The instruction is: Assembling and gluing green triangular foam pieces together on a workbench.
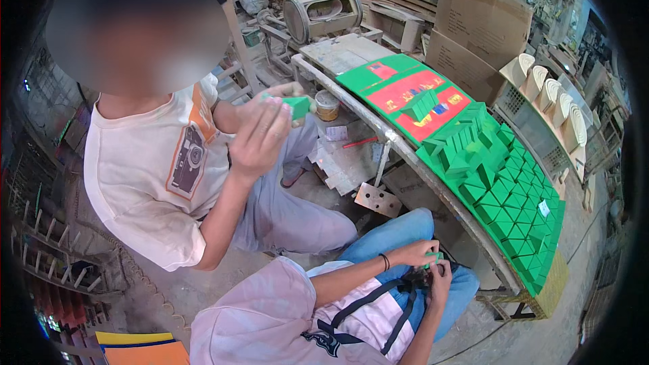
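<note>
- Clamping a small green block at the left hand's fingertips, low over the jeans, probably using the pinch to steady it while leaving some faces reachable.
- Curling the right hand just below those fingertips, close against the block, perhaps for support; not being able to tell whether gripping or only touching, with the pads being hidden.
- Seeing a holed plank lying beyond the fingers, to the left, near the table's underside.
- Having green prisms lying beyond the fingers, to the right, standing in tight rows, likely for saving room and staying within arm's reach.
- Seeing a looser heap sitting farther up the table, beside a red panel.
- Facing, well left of the fingers, a co-worker's hands clamping a second block, raised seemingly for a closer look.
- Seeing a tub standing past those hands, and cardboard leaning farthest off.
</note>
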Motion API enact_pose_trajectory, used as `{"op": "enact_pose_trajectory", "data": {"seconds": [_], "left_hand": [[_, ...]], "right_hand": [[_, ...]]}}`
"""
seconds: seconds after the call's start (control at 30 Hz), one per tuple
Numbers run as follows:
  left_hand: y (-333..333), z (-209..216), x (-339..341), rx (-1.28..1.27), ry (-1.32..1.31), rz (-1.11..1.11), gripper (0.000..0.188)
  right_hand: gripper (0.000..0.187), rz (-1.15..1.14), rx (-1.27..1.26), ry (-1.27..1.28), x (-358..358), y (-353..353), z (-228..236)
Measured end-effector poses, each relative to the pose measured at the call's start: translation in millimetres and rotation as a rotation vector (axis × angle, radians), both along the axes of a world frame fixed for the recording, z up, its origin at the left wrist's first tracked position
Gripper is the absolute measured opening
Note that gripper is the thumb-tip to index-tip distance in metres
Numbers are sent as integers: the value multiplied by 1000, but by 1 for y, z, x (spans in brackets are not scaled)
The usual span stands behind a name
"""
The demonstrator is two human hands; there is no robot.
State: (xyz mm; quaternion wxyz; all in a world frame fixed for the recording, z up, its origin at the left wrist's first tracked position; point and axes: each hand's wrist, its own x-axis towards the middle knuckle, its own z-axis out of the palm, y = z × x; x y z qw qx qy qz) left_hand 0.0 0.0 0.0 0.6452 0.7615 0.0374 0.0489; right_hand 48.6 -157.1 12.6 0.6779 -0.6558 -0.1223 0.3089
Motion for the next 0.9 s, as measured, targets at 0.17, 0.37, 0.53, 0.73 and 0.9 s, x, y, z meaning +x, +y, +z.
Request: {"op": "enact_pose_trajectory", "data": {"seconds": [0.17,0.37,0.53,0.73,0.9], "left_hand": [[-12,13,-9,28,-168,53,19],[-11,7,-6,70,-45,81,22],[-14,-4,1,77,-15,129,20],[-15,3,4,68,111,109,18],[-17,7,3,90,-44,206,19]], "right_hand": [[4,-43,62,50,9,-9,-9],[12,-57,106,99,14,-4,-14],[13,-3,111,113,14,-7,-20],[10,18,48,57,22,-7,-25],[13,-8,23,91,27,-1,-33]]}}
